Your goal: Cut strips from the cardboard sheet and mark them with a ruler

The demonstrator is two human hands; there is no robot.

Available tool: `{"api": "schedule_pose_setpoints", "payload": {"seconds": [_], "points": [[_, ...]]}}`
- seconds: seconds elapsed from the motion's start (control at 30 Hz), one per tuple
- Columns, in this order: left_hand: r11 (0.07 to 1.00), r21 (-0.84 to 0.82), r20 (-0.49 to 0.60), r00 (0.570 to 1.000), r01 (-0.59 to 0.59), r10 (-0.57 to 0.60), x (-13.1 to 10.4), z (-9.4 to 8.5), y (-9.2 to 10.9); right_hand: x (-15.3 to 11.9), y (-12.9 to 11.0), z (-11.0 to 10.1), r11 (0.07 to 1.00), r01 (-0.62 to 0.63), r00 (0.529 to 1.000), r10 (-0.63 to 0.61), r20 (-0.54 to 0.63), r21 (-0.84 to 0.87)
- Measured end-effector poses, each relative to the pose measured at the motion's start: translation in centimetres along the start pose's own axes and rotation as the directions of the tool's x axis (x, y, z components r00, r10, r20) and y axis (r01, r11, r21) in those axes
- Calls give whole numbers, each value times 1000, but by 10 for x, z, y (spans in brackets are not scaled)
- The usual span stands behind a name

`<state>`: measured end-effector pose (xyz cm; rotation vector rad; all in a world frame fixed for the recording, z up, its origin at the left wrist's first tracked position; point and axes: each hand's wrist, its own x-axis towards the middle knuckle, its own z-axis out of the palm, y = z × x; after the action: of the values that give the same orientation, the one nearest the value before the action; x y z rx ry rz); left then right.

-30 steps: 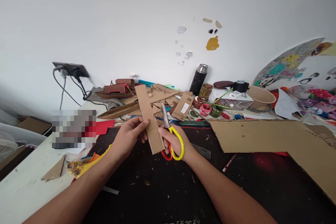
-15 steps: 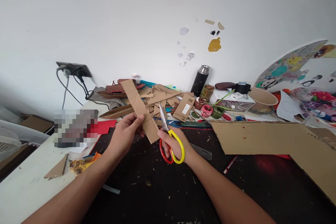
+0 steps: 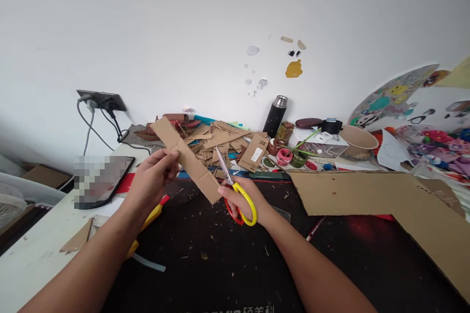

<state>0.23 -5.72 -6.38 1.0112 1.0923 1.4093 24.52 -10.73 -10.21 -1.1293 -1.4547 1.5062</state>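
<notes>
A long strip of brown cardboard hangs tilted over the dark mat, its upper end to the left. My left hand pinches its edge near the upper part. In my right hand is a pair of scissors with one yellow and one red handle, blades pointing up and seemingly nearly closed. The thumb of that hand is at the strip's lower right end; whether it presses on the cardboard is hard to tell. The blades stand to the right of the strip, apart from its cut edge.
Cardboard scraps pile up at the back beside a black flask and open paint jars. A large cardboard piece covers the right side. A phone and a yellow-handled tool lie left, a pencil right.
The strip has tilted further over to the left, and my left hand has moved left with its upper part. My right hand still holds the scissors, nearly in place. The view has shifted slightly.
</notes>
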Motion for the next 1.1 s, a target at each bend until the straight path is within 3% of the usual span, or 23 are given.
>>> {"api": "schedule_pose_setpoints", "payload": {"seconds": [0.13,0.27,0.4,0.5,0.57,0.6,0.67,0.7,0.73,0.77,0.8,0.83,0.87,0.9,0.93,0.97,1.1], "points": [[996,29,-15,997,80,-80,-9,-7,6,4,-5,-12,994,97,987,-89,-130,57],[953,117,80,954,280,-290,-45,-1,-8,10,-10,-32,987,133,930,-94,-356,87],[828,89,147,814,554,-561,-84,14,-30,11,-11,-47,989,145,896,-128,-425,8],[736,44,148,725,675,-673,-107,23,-34,9,-10,-53,965,73,899,-173,-401,-253],[648,84,247,614,757,-750,-122,25,-29,8,-9,-55,845,-5,902,-228,-368,-535],[599,155,333,529,786,-781,-129,26,-24,7,-8,-55,743,-39,905,-258,-339,-669],[541,382,517,312,749,-797,-140,29,-13,7,-6,-55,524,-84,921,-285,-267,-848],[569,486,572,251,664,-781,-142,31,-8,7,-6,-55,443,-98,931,-275,-239,-891],[629,548,601,263,552,-755,-140,35,-3,8,-5,-55,393,-108,939,-260,-223,-913],[697,587,617,331,412,-714,-135,40,0,8,-5,-55,371,-116,944,-248,-218,-921],[756,616,622,452,223,-640,-126,47,2,8,-5,-56,372,-120,945,-243,-221,-920],[758,652,620,565,16,-545,-114,53,1,8,-6,-56,394,-119,943,-243,-229,-911],[692,693,619,657,-202,-429,-100,60,-2,8,-7,-57,433,-112,939,-249,-238,-894],[562,731,624,713,-386,-321,-85,67,-7,8,-8,-58,484,-100,933,-257,-251,-869],[408,744,645,728,-529,-231,-70,73,-14,7,-9,-60,539,-87,927,-264,-266,-838],[257,729,681,709,-634,-184,-57,78,-22,7,-9,-61,592,-73,920,-270,-283,-802],[165,693,721,670,-702,-179,-27,86,-50,8,-10,-64,741,-34,896,-275,-349,-671]]}}
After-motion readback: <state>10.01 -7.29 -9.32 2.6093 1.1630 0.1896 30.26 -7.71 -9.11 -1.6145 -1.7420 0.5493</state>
